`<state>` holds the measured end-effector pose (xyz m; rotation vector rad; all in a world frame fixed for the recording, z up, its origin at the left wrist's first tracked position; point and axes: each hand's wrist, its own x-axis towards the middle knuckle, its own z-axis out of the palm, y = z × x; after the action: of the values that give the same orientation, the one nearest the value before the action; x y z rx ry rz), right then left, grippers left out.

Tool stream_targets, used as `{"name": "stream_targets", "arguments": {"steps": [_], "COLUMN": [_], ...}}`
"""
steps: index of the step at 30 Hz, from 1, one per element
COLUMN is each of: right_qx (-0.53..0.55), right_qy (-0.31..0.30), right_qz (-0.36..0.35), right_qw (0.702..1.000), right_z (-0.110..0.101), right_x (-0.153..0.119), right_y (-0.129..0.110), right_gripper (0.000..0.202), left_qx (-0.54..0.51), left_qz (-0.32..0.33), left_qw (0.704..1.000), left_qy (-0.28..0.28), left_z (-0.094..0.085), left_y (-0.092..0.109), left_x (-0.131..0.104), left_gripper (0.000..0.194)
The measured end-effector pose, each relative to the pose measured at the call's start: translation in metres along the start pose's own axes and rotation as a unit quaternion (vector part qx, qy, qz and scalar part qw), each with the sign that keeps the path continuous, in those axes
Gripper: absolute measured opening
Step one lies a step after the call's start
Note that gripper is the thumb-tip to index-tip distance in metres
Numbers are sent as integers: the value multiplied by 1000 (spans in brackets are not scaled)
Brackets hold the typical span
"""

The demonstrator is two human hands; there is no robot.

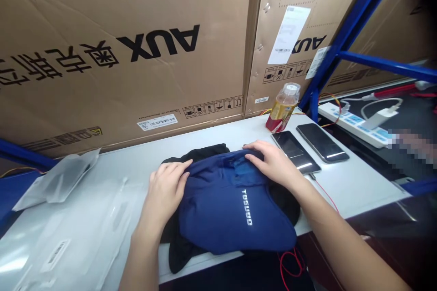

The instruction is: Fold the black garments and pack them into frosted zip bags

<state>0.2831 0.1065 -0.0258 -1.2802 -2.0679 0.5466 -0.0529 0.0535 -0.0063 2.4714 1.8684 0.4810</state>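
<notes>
A folded navy-blue garment (218,218) with white lettering lies in front of me, and a black cloth (177,254) shows around and beneath it. My left hand (165,188) pinches the garment's far left corner between thumb and fingers. At the far right corner, my right hand (268,159) has its thumb and fingers closed on the same blue fabric. Some creases run along the far edge between both hands. What kind of garment it is, I cannot tell from the folded shape.
Clear plastic bags (78,232) lie on the white table (355,186) at left, with another bagged item (61,177) behind. A drink bottle (283,107) and two phones (297,151) (322,142) are at right. Large cartons (129,82) stand behind. A power strip (355,122) sits beyond the blue frame (327,63).
</notes>
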Motion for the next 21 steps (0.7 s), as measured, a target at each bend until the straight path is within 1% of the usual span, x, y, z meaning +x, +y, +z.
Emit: {"name": "stream_targets", "arguments": {"steps": [4, 9, 11, 14, 15, 16, 18, 19, 20, 21], "right_qx": [5, 11, 6, -39, -58, -72, -75, -68, -61, -57], "right_qy": [0, 1, 0, 3, -11, -39, -107, -128, -134, -127], "right_qz": [0, -6, -31, -93, -108, -115, -111, -104, -96, -87], "right_qw": [1000, 1000, 1000, 995, 992, 990, 985, 984, 984, 986], "right_z": [0, -4, -10, -20, -22, -24, -26, -26, -27, -28], "right_x": [-1, -4, -8, -24, -31, -39, -53, -60, -66, -73], "right_y": [0, -6, -12, -22, -24, -24, -22, -20, -19, -19], "right_gripper": [15, 16, 15, 18, 19, 20, 21, 23, 26, 30], "left_qx": [-2, -2, 2, 18, 18, 13, -8, -19, -27, -29], "left_qz": [4, 15, 34, 72, 90, 109, 145, 155, 156, 153], "left_qw": [1000, 999, 998, 992, 991, 991, 989, 987, 986, 986], "left_qy": [8, 28, 48, 104, 101, 78, -2, -37, -55, -53], "left_z": [-2, -6, -11, -19, -21, -21, -19, -17, -16, -16], "left_y": [-2, 1, 4, 5, 3, 1, -5, -8, -10, -12], "left_x": [0, 0, -4, -18, -24, -30, -41, -45, -50, -55], "left_gripper": [34, 31, 30, 27, 27, 27, 29, 30, 30, 30]}}
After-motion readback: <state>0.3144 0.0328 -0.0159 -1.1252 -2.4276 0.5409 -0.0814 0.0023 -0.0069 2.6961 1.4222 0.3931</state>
